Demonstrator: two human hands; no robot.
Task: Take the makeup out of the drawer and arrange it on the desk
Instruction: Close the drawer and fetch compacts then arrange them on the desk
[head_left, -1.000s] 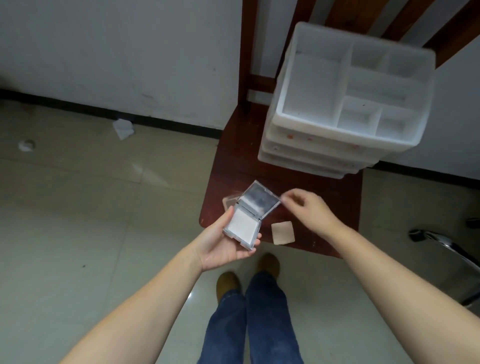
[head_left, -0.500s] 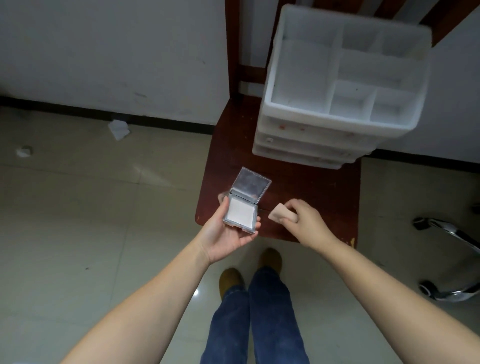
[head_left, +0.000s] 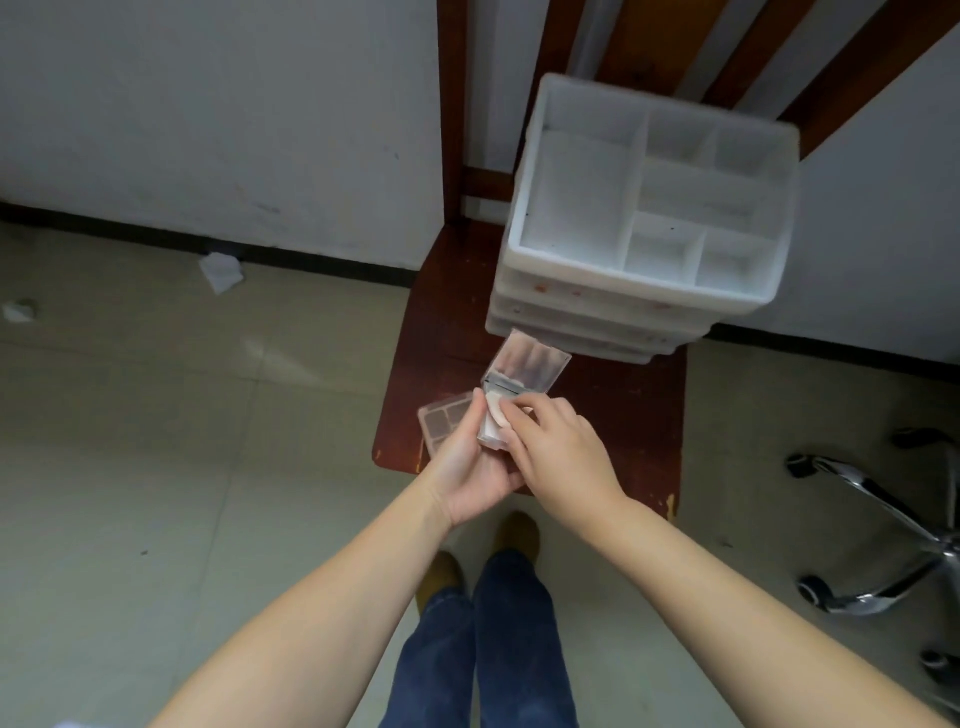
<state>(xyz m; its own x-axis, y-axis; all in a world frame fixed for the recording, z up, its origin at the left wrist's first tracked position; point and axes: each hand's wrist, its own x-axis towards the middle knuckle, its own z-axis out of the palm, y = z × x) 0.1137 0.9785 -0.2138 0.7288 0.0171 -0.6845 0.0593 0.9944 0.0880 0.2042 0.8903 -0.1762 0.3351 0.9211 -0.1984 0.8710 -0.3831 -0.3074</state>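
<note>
stood in blue jeans (head_left: 483, 649) and tan shoes (head_left: 517, 532) nearest of all. cradled an open powder compact (head_left: 493, 434) in the left hand (head_left: 467, 467), fingers curled under its base and thumb laid up its left edge. pressed a beige puff (head_left: 500, 413) down into the compact's tray with the right hand (head_left: 553, 457), fingertips (head_left: 511, 415) bunched together and pinching it. tilted up and away just beyond those fingertips, the clear lid (head_left: 527, 366). lay flat just left of the left thumb, partly hidden under that hand, an eyeshadow palette (head_left: 441, 423) on the red-brown chair seat (head_left: 623, 415). sat farther off past the lid, at the back of the seat, a white drawer organizer (head_left: 644, 291), drawers pushed in. lay well left of both hands on the tiled floor, crumpled paper (head_left: 221, 270).
</note>
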